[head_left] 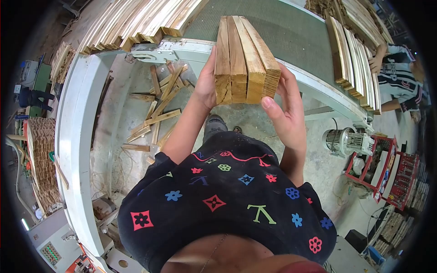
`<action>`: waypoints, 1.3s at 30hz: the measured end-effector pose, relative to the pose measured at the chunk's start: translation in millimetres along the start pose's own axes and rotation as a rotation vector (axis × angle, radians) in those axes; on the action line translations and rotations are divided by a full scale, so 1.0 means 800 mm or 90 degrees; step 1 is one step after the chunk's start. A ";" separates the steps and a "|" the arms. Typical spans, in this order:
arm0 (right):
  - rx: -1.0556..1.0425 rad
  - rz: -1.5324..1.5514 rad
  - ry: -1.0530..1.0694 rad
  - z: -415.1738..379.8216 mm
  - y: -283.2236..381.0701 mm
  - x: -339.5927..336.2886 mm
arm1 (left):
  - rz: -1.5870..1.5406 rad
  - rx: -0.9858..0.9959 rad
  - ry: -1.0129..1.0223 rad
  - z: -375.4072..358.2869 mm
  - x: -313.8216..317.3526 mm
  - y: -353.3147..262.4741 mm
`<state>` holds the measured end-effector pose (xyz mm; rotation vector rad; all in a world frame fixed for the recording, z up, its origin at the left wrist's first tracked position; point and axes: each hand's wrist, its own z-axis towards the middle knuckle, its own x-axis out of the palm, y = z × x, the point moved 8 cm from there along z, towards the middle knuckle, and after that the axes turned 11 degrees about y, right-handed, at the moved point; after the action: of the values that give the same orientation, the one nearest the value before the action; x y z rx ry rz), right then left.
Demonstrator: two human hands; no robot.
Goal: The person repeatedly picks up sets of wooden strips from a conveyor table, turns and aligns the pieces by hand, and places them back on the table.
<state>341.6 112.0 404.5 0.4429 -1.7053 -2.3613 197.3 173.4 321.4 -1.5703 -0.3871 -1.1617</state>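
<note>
Several wooden strips (241, 59) stand side by side as one bundle, pressed between my two hands with their cut ends facing me. My left hand (208, 82) lies along the bundle's left side, most of its fingers hidden behind the wood. On the other side, my right hand (287, 107) grips the right strip, its thumb at the lower front corner and its fingers along the side. The bundle overlaps the near edge of a green conveyor belt (282, 27) in this view.
Rows of wooden strips lie on the belt's left (145, 20) and right (353, 63). Another person's hand (377, 59) touches the right row. Scrap sticks (159, 109) litter the floor below. A motor (339, 141) and a red tool cart (375, 164) stand at right, a white frame beam (73, 136) at left.
</note>
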 end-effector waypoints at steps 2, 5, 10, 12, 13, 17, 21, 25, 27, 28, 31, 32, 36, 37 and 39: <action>-0.012 -0.026 -0.002 -0.002 0.001 -0.001 | -0.018 -0.014 0.017 0.000 -0.002 0.004; -0.014 -0.045 -0.005 -0.001 0.004 -0.001 | -0.028 -0.025 0.033 0.006 -0.016 0.009; -0.041 -0.051 -0.021 0.002 0.003 0.003 | -0.046 -0.026 0.026 0.007 -0.026 0.008; -0.044 -0.053 -0.020 0.002 0.002 0.005 | -0.032 -0.026 0.044 0.009 -0.035 0.011; -0.043 -0.058 -0.015 0.002 0.001 0.006 | -0.032 -0.022 0.047 0.008 -0.039 0.013; -0.066 -0.068 -0.018 0.000 -0.001 0.009 | -0.051 -0.012 0.031 0.000 -0.045 0.019; -0.037 0.181 0.120 0.006 -0.082 -0.037 | -0.187 -0.054 -0.034 -0.036 -0.011 0.042; -0.056 -0.290 0.043 0.075 -0.109 -0.047 | -0.177 -0.091 -0.051 -0.080 -0.088 0.119; -0.213 -0.501 0.164 0.121 -0.088 0.014 | -0.217 -0.092 -0.129 -0.098 -0.156 0.166; -0.285 -0.573 0.302 0.141 -0.079 0.054 | -0.262 -0.083 -0.115 -0.098 -0.155 0.174; -0.503 -0.618 0.649 0.161 -0.119 0.156 | -0.314 -0.069 -0.104 -0.088 -0.146 0.181; -0.470 -0.675 0.829 0.158 -0.143 0.179 | -0.322 -0.059 -0.100 -0.086 -0.143 0.180; -0.441 -0.768 0.863 0.174 -0.153 0.166 | -0.380 -0.047 -0.016 -0.081 -0.112 0.161; -0.428 -0.747 0.795 0.185 -0.136 0.151 | -0.403 -0.054 0.022 -0.080 -0.100 0.160; -0.285 -0.803 0.493 0.216 -0.099 0.097 | -0.187 -0.040 -0.022 -0.064 -0.144 0.198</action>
<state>209.5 265.6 370.5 2.4230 -0.4596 -2.4098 237.8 108.8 134.3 -1.6276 -0.6259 -1.3823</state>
